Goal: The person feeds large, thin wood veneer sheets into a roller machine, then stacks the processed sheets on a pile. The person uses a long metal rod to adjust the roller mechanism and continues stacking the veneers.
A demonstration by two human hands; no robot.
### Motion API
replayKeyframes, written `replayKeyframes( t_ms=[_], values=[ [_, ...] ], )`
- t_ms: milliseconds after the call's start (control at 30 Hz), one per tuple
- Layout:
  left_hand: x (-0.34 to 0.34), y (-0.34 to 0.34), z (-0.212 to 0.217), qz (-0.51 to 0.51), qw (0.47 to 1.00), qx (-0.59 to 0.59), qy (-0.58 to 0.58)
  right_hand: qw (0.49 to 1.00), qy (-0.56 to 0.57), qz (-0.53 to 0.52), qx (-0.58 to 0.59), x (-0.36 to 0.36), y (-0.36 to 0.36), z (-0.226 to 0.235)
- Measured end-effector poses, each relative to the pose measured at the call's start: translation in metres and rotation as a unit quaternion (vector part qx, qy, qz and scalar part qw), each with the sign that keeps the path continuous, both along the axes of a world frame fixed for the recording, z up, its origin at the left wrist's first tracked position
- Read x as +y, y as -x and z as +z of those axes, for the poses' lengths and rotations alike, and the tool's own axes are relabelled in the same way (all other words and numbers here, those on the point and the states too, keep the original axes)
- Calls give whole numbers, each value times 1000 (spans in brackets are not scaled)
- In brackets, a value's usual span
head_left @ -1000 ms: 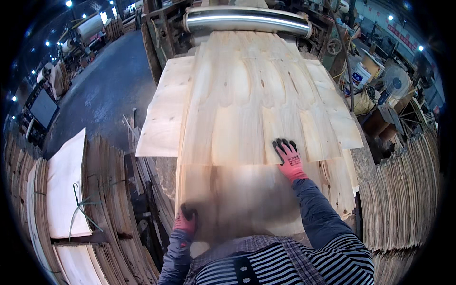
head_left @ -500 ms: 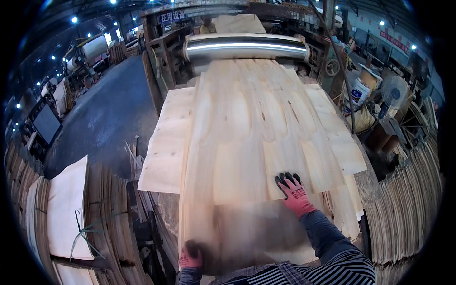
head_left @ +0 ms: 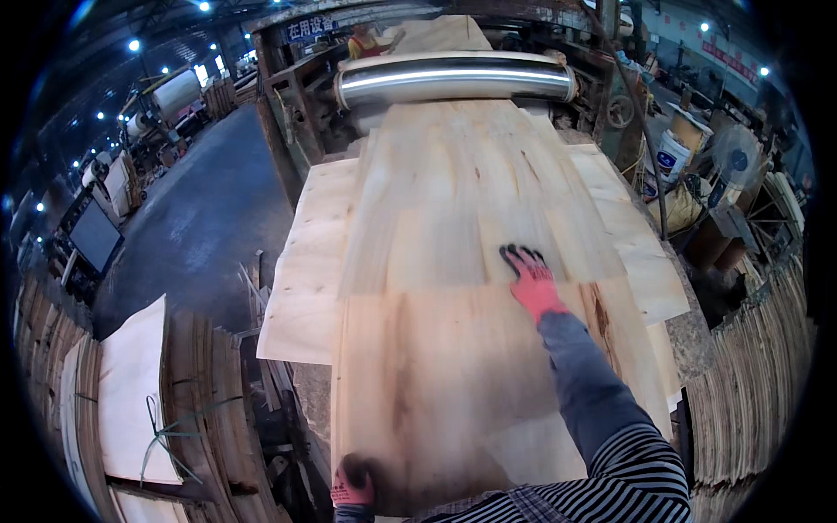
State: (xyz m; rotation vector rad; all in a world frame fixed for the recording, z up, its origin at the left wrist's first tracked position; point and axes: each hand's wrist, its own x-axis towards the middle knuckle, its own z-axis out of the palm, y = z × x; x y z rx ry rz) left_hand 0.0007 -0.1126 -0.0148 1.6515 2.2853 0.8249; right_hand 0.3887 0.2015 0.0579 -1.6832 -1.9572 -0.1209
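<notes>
My right hand [head_left: 534, 277], in a pink glove with black fingertips, lies with fingers spread near the trailing edge of a thin wood veneer sheet [head_left: 471, 200]. That sheet reaches forward to a shiny metal roller [head_left: 453, 80]. Just behind it another veneer sheet [head_left: 436, 349], with brown streaks and a dark split at its right, extends toward me. At this nearer sheet's left front corner is my left hand [head_left: 353, 484], gloved alike; its dark fingers are smeared, so their grip is unclear. Paler, wider sheets [head_left: 305, 261] stick out on both sides underneath.
Stacked veneer [head_left: 750, 392] rises at the right; tied bundles [head_left: 135, 392] stand at the left. Beyond the roller, a person [head_left: 363, 44] in red and yellow is partly visible. A white bucket [head_left: 670, 157] and a fan [head_left: 738, 159] are at right. A blue-grey floor aisle [head_left: 192, 200] runs along the left.
The upper veneer sheet has slid forward toward the roller, and my right hand has moved forward with it. More of the nearer sheet now shows. My left hand stays near the same corner.
</notes>
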Motion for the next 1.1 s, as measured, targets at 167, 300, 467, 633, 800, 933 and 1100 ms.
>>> replayKeyframes(
  t_ms=[167,300,467,633,800,933,1100],
  values=[
    [7,-4,20,-32,999,-15,9,988,24,-86,-126,24,31,34],
    [1,-5,18,6,1000,-11,29,983,16,168,-78,-69,78,21],
    [0,17,-7,-19,997,-50,48,954,198,202,-103,-254,60,3],
    [21,34,66,-207,797,-535,188,918,296,175,-195,-369,29,-46],
    [25,-11,147,-355,738,-565,96,952,270,110,-92,-383,59,-14],
    [7,-36,201,-380,752,-527,110,992,68,103,20,-404,33,-19],
    [0,8,143,-286,722,-629,-45,992,103,78,2,-415,47,72]
  ],
)
